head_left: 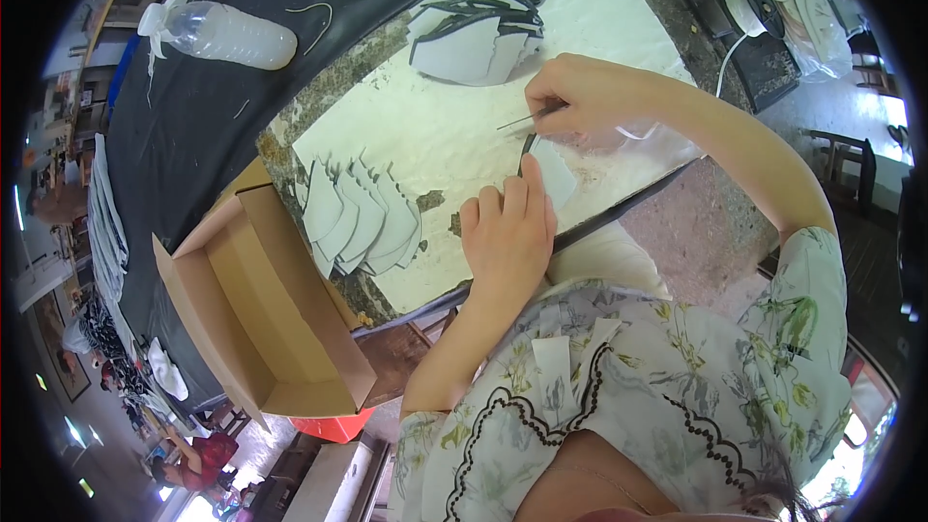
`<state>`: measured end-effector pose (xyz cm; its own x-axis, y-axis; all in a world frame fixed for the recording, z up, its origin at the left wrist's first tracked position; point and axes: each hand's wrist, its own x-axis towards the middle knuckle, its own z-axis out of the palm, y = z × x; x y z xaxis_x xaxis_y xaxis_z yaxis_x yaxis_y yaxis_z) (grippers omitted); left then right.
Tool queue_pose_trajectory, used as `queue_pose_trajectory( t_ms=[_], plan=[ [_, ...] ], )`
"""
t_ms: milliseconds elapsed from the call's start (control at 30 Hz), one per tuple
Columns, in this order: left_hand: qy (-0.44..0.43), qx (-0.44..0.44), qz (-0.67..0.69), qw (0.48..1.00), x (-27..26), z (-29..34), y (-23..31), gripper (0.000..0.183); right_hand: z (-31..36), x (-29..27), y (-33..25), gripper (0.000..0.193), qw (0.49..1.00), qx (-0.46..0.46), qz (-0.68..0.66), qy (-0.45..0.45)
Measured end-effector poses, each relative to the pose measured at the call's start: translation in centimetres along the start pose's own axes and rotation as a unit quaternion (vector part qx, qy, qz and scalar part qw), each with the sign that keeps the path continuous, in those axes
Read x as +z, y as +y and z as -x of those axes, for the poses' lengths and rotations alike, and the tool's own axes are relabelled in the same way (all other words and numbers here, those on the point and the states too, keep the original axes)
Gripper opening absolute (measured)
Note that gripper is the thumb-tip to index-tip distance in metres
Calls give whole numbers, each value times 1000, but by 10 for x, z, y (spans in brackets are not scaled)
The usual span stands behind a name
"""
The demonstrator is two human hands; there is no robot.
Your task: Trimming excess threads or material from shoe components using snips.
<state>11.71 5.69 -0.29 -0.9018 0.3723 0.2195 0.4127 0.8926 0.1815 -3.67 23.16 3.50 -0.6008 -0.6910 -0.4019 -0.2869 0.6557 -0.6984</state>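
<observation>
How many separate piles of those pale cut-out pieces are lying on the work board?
2. A fanned row lies near the cardboard box, left of the left hand. A stacked heap sits at the far edge, beyond the right hand. How many pieces each holds is unclear.

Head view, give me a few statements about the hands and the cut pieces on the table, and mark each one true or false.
1. The left hand lies flat on a pale cut piece. True.
2. The right hand is empty. False: it pinches a thin stick-like tool.
3. The cardboard box is closed. False: it is open, its flaps folded out.
4. A row of overlapping grey pieces lies left of the left hand. True.
5. The clear plastic bottle stands upright. False: it lies on its side on the dark cloth.
</observation>
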Motion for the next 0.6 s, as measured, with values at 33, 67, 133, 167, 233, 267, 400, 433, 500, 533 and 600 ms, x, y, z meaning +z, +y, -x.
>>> queue_pose_trajectory(
  t_ms=[33, 67, 133, 167, 233, 267, 400, 433, 500, 533, 600],
  plan=[
    [1, 3, -1, 1000, 0, -2, 0, 50, 1, -2, 1, 15, 1000, 14, -28, -6],
    [6, 9, -3, 1000, 1, -2, -1, 50, 1, -2, 2, 17, 998, 29, -56, -15],
    [11, 17, -5, 1000, 1, -2, -2, 50, 0, 3, 4, 16, 999, 16, -29, 5],
    [11, 19, -8, 1000, 1, -2, -2, 51, 0, 5, 4, 16, 1000, 2, -1, 23],
    [11, 23, -11, 1000, 1, -3, -2, 51, 0, 6, 3, 15, 998, -16, 26, 47],
    [-4, 21, -17, 1000, 0, -4, -2, 51, 1, 7, 2, 15, 996, -35, 52, 70],
    [-3, 93, 10, 996, -8, -19, -9, 43, 3, 12, 1, 14, 990, -47, 67, 111],
    [-3, 94, 9, 996, -7, -19, -9, 43, 4, 9, 0, 14, 993, -32, 52, 98],
    [-50, 89, 36, 994, -3, -20, -10, 42, 4, 5, -1, 14, 995, -18, 39, 88],
    [-49, 90, 35, 994, -3, -22, -11, 42, 6, 5, -1, 14, 996, -9, 43, 80],
    [-56, 102, 40, 992, -7, -24, -10, 41, 10, 7, -5, 13, 996, 5, 46, 74]
  ],
)
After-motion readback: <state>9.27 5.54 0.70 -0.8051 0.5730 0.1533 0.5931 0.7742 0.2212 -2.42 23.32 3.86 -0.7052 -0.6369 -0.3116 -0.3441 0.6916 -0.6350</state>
